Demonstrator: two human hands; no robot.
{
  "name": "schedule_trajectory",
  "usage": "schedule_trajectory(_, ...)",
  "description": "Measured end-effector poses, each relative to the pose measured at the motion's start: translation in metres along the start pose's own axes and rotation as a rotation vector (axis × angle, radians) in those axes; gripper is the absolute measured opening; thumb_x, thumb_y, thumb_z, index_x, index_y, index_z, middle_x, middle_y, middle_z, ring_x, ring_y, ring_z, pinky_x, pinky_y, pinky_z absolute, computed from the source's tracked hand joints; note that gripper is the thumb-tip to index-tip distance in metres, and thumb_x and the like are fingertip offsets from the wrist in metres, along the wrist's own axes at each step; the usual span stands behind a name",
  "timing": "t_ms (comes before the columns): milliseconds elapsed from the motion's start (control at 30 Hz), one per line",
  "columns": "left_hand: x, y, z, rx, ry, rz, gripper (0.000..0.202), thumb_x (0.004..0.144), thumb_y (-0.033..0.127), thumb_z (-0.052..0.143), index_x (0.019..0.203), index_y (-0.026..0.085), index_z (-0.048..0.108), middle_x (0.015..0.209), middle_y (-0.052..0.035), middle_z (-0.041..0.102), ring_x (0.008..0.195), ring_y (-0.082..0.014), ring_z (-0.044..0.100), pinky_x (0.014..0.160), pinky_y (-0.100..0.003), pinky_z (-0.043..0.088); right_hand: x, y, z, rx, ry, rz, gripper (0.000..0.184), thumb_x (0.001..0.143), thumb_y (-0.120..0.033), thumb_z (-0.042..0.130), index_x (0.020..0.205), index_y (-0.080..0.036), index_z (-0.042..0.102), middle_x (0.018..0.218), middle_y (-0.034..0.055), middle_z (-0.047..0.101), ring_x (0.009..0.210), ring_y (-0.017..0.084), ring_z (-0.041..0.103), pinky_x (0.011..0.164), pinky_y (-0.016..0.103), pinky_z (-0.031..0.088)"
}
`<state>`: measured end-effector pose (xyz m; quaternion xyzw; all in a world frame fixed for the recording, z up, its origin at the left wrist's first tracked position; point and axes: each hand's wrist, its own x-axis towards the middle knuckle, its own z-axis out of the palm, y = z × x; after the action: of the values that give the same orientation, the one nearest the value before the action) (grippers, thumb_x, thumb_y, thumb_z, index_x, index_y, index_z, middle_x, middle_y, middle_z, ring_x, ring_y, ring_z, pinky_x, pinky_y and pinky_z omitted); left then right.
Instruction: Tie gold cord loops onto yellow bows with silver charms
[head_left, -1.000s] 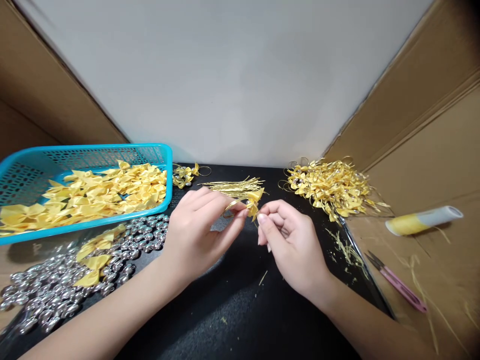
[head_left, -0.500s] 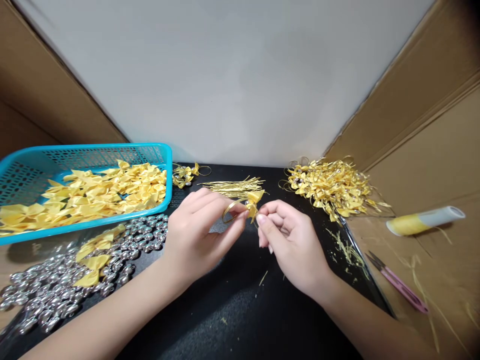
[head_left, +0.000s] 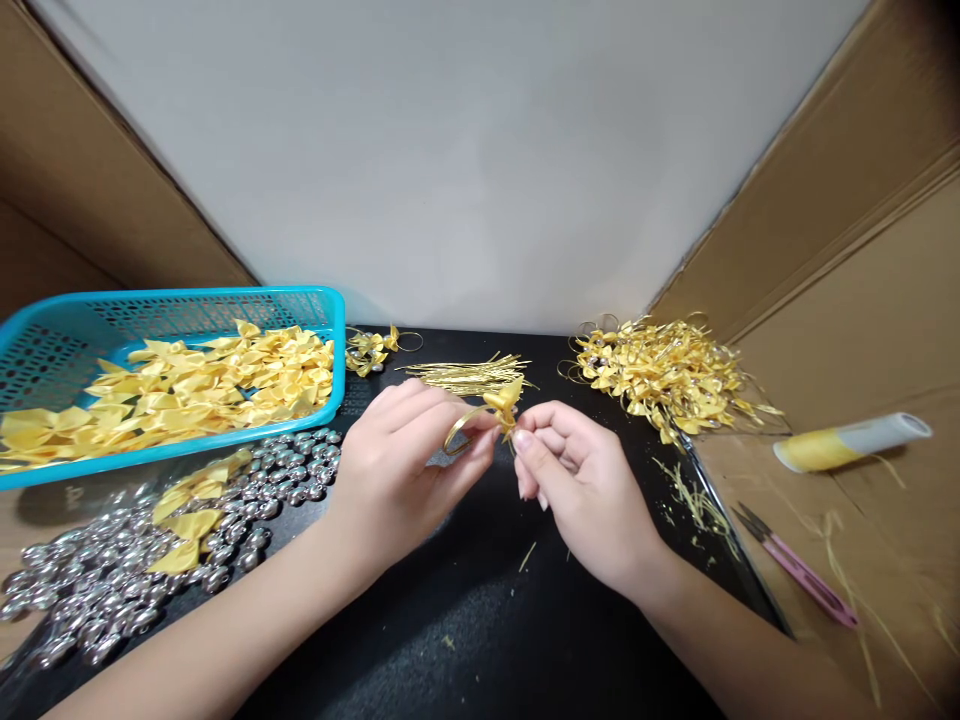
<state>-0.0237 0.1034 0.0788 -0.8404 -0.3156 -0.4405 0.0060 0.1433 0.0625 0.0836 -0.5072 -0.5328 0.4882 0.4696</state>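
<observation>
Between my hands, above the black tabletop [head_left: 450, 620], is a yellow ribbon bow [head_left: 504, 400] with a loop of gold cord [head_left: 454, 432] on its left side. My left hand [head_left: 412, 450] pinches the bow between thumb and forefinger, and the cord loop sticks out over those fingers. Thumb and forefinger of my right hand [head_left: 570, 475] are pressed together at the bow's lower right, by a cord end; what exactly they grip is too small to make out. Just behind the bow lies a bundle of cut gold cords [head_left: 472, 374].
A blue basket [head_left: 339, 370] of yellow bows stands left, with silver beads [head_left: 112, 570] before it. Bows with cord loops form a heap [head_left: 667, 375] at right and a small group [head_left: 367, 350] behind. Pink-handled snips [head_left: 806, 575] and a tube [head_left: 847, 442] lie right.
The bow has turned slightly between my fingers, and the bead seen on it earlier is hidden from view. Both hands stay in nearly the same place.
</observation>
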Motion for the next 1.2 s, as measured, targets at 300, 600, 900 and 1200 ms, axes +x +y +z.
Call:
schedule_trajectory(300,0.0021,0.0029,-0.0008,-0.022,0.014,-0.011,0.010,0.080,0.011,0.070,0.083,0.018,0.065,0.073,-0.0009,0.071,0.063,-0.0139,0.059,0.063,-0.029,0.046,0.0032,0.0002,-0.0006,0.103,-0.029,0.032,0.014,0.090,-0.027,0.054,0.080,-0.018,0.054,0.053,-0.0071,0.051,0.047,0.006,0.043,0.046,0.019,0.035)
schedule_trajectory(600,0.0027,0.0016,-0.0016,0.084,0.032,0.060,0.010,0.081,0.013,0.071,0.083,0.021,0.064,0.072,-0.0013,0.071,0.061,-0.0151,0.061,0.059,-0.030,0.047,0.0055,0.0045,-0.0015,0.194,-0.054,0.104,0.014,0.090,-0.030,0.056,0.082,-0.018,0.056,0.052,-0.0068,0.051,0.046,0.006,0.044,0.046,0.020,0.035)
schedule_trajectory(900,0.0037,0.0039,-0.0037,-0.032,-0.068,-0.123,0.009,0.084,0.011,0.065,0.079,0.018,0.061,0.071,0.0000,0.067,0.067,-0.0134,0.058,0.063,-0.027,0.046,0.0049,0.0048,-0.0012,0.211,-0.102,0.132,0.016,0.089,-0.032,0.055,0.082,-0.018,0.054,0.051,-0.0077,0.050,0.044,0.006,0.041,0.045,0.020,0.033)
schedule_trajectory(1200,0.0041,0.0037,-0.0032,-0.155,-0.097,-0.312,0.008,0.084,0.015,0.064,0.077,0.018,0.063,0.070,0.0022,0.066,0.063,-0.0111,0.056,0.060,-0.025,0.044,0.0053,0.0033,-0.0008,0.208,-0.079,0.164,0.015,0.086,-0.030,0.057,0.080,-0.018,0.053,0.049,-0.0081,0.050,0.042,0.006,0.040,0.045,0.020,0.033)
